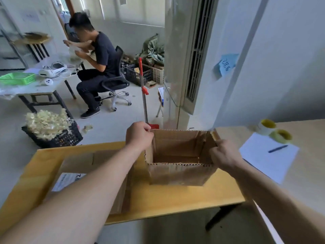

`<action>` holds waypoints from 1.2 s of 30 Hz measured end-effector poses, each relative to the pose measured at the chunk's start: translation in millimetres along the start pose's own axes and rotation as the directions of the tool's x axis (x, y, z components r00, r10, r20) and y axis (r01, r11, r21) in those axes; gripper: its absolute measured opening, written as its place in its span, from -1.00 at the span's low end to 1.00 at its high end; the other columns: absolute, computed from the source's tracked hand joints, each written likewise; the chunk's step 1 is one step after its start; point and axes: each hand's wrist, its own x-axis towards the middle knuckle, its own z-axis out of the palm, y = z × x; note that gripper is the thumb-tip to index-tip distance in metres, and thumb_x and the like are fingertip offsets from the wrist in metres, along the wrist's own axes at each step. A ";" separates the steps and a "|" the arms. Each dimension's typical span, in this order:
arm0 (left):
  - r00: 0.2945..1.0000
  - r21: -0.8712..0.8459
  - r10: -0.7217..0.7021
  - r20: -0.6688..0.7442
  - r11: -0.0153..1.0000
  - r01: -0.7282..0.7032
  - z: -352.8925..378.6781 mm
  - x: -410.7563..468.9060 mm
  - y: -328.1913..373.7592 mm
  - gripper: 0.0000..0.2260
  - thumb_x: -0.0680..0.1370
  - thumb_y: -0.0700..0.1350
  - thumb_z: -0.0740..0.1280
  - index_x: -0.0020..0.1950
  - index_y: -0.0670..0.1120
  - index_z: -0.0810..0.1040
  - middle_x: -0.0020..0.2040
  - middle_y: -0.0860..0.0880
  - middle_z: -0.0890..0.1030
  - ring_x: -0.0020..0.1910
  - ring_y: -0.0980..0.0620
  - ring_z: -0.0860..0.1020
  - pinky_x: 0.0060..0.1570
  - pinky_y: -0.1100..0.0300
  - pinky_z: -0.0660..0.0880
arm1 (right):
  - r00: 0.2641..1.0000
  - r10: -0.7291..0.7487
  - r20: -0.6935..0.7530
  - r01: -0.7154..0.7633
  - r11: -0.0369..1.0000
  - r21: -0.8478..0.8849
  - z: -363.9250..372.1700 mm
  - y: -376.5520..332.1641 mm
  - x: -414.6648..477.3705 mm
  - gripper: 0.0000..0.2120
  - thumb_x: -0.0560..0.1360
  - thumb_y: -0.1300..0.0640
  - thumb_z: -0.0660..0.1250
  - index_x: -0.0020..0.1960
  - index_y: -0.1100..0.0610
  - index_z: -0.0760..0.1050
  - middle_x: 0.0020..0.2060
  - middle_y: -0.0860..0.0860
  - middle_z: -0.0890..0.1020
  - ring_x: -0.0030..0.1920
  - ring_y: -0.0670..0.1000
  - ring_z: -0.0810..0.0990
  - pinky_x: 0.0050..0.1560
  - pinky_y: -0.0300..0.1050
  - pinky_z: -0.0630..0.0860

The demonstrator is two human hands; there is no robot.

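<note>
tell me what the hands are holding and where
Both hold the open cardboard box: left hand grips its far-left top corner, right hand grips the right wall's top edge.

Box (177,175): stood on the surface (175,199), toward its far edge.
Flattened cardboard (84,166): laid left of the box.
Hands: left hand (139,136) placed on the box's left wall, right hand (223,154) on its right wall.
Sheet (263,159): laid right of the box, a pen (277,148) on it.
Tape rolls (267,126): set behind the sheet.
Crate (58,138): on the floor, behind the surface's left end.
</note>
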 end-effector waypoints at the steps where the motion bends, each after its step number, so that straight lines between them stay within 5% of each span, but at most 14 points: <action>1: 1.000 0.001 0.005 0.023 1.000 -0.005 12.0 -0.1 4.5 -0.89 0.49 -0.23 0.40 -0.05 -0.05 0.63 -0.09 0.01 0.55 -0.01 -0.05 0.54 -0.01 0.16 0.51 | 0.999 0.032 0.005 -0.032 0.999 -0.005 -3.2 9.4 0.5 -0.80 0.45 0.29 0.19 -0.31 0.15 0.48 -0.41 0.04 0.52 -0.33 0.07 0.53 -0.44 -0.21 0.34; 10: 0.949 0.068 0.096 0.301 0.990 -0.121 100.1 3.7 10.3 -0.80 0.57 -0.15 0.34 0.18 -0.03 0.59 0.15 -0.06 0.62 -0.01 -0.09 0.58 -0.07 0.15 0.49 | 0.958 0.259 0.123 -0.256 0.966 -0.042 -3.5 62.0 3.8 -0.76 0.54 0.23 0.13 -0.14 0.23 0.56 -0.33 0.12 0.58 -0.37 0.01 0.53 -0.44 -0.21 0.44; 16: 0.928 0.118 0.118 0.354 0.978 -0.170 120.9 29.2 13.5 -0.78 0.59 -0.08 0.31 0.24 -0.01 0.53 0.03 -0.03 0.61 -0.11 -0.07 0.58 -0.25 0.17 0.44 | 0.940 0.323 0.106 -0.320 0.946 -0.050 6.9 46.7 28.9 -0.75 0.53 0.22 0.08 0.13 0.21 0.45 -0.14 0.13 0.60 -0.32 0.06 0.58 -0.51 -0.23 0.46; 19: 0.884 0.152 0.065 0.462 0.977 -0.151 130.1 37.1 -1.1 -0.67 0.59 -0.03 0.31 0.35 -0.03 0.46 0.14 -0.06 0.61 0.03 -0.10 0.58 -0.05 0.10 0.51 | 0.918 0.372 0.134 -0.358 0.926 -0.118 32.4 46.6 29.0 -0.62 0.54 0.16 0.16 0.35 0.10 0.25 -0.13 0.00 0.50 -0.13 0.03 0.55 -0.20 -0.09 0.62; 21: 0.848 0.135 0.063 0.526 0.978 -0.157 136.5 33.0 -8.7 -0.63 0.59 0.03 0.31 0.37 -0.04 0.46 0.19 -0.04 0.59 0.07 -0.05 0.55 -0.04 0.14 0.48 | 0.898 0.414 0.152 -0.409 0.910 -0.066 53.1 58.1 26.9 -0.62 0.53 0.09 0.22 0.32 0.03 0.21 -0.13 -0.04 0.51 -0.12 -0.02 0.55 -0.09 -0.06 0.62; 26: 0.834 0.057 0.119 0.538 0.983 -0.176 146.4 31.2 -6.0 -0.62 0.54 0.20 0.34 0.20 -0.05 0.53 -0.03 0.08 0.51 -0.07 0.07 0.45 -0.17 0.26 0.34 | 0.922 0.369 0.117 -0.368 0.929 -0.034 56.7 61.0 30.8 -0.54 0.55 -0.28 0.20 0.23 0.03 0.26 -0.05 -0.11 0.50 -0.13 -0.07 0.50 -0.31 -0.23 0.36; 31: 0.764 -0.065 0.173 0.622 0.983 -0.170 155.5 48.8 -12.8 -0.45 0.56 0.32 0.18 -0.07 -0.17 0.60 -0.23 -0.13 0.65 -0.21 -0.10 0.62 -0.09 -0.05 0.55 | 0.947 0.221 0.234 -0.269 0.942 0.199 51.1 62.0 14.0 -0.40 0.33 -0.52 0.18 0.02 -0.04 0.54 -0.09 -0.10 0.64 -0.05 -0.06 0.60 0.00 -0.05 0.55; 33: 0.718 -0.129 0.190 0.669 0.982 -0.139 152.6 54.1 -16.8 -0.45 0.57 0.32 0.17 -0.15 -0.18 0.52 -0.28 -0.21 0.61 -0.28 -0.10 0.60 -0.08 -0.09 0.54 | 0.942 0.191 0.276 -0.244 0.955 0.171 58.3 73.6 8.0 -0.46 0.24 -0.42 0.32 0.01 -0.05 0.57 -0.09 -0.08 0.65 -0.04 -0.04 0.62 0.03 0.05 0.59; 36: 0.637 -0.169 0.210 0.742 0.978 -0.126 148.3 59.6 -26.2 -0.52 0.54 0.30 0.22 -0.19 -0.11 0.55 -0.27 -0.11 0.56 -0.27 -0.04 0.52 -0.15 0.02 0.44 | 0.964 0.240 0.115 -0.260 0.943 0.209 76.7 87.1 4.7 -0.78 0.33 -0.06 0.49 -0.08 -0.03 0.57 -0.17 -0.07 0.65 -0.13 -0.06 0.63 -0.05 0.08 0.62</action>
